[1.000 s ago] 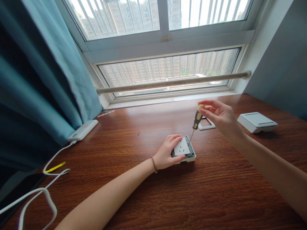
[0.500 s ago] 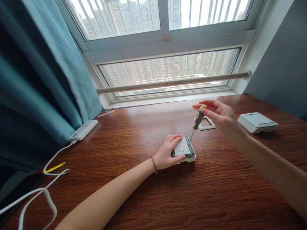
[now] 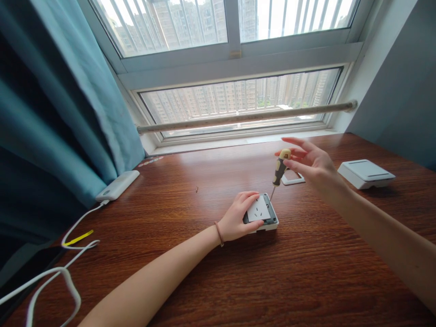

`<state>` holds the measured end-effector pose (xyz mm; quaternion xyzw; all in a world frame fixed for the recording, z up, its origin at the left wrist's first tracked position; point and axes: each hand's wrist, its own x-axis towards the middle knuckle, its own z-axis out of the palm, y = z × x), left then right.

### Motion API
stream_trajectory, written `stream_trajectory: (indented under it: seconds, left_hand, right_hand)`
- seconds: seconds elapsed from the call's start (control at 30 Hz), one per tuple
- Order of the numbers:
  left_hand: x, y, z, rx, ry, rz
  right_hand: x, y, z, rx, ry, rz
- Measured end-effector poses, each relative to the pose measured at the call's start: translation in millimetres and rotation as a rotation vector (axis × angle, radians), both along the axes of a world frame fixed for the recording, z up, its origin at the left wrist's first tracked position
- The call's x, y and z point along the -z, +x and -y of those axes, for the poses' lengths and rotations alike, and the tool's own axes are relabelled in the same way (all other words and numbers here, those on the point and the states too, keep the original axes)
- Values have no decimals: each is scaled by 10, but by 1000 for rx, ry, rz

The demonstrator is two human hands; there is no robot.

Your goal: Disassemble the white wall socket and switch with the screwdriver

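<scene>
A white wall socket [image 3: 258,210] with a grey surround lies face up on the brown wooden table [image 3: 211,277]. My left hand [image 3: 237,216] grips it from the left, thumb along the near side and fingers over the far side. At the upper end of a screwdriver [image 3: 279,168] with a grey and cream handle is my right hand [image 3: 308,159], its thumb and fingers around the handle and one finger lifted away. The screwdriver leans slightly, its tip down at the right part of the socket. Behind the handle lies a white square frame [image 3: 294,178], partly hidden.
A small screw [image 3: 196,189] lies left of the socket. At the right rests a white box-like unit [image 3: 367,173]. A white power bank [image 3: 118,185] with a white cable [image 3: 79,221] and a yellow strip [image 3: 79,237] are at the left, by the blue curtain [image 3: 112,136].
My right hand's fingers have shifted on the screwdriver handle, one finger rising higher. The handle has tilted slightly to the left. My left hand and the socket have stayed put.
</scene>
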<state>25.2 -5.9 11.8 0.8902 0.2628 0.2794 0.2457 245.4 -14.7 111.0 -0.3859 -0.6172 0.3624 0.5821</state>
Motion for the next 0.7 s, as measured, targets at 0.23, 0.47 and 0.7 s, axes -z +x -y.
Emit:
stream_trajectory:
  seconds: [0.23,0.47,0.7]
  left_hand:
    - [-14,4,5,-3,-3,-6]
    - [1,0,-1,-4,-5,-6]
    - [0,-1,-4,-1,-2,-15]
  right_hand:
    - [45,-30,-28,13,42,-28]
    - [64,-2,-55,117,71,-22]
    - [81,-28,-42,26,30,-103]
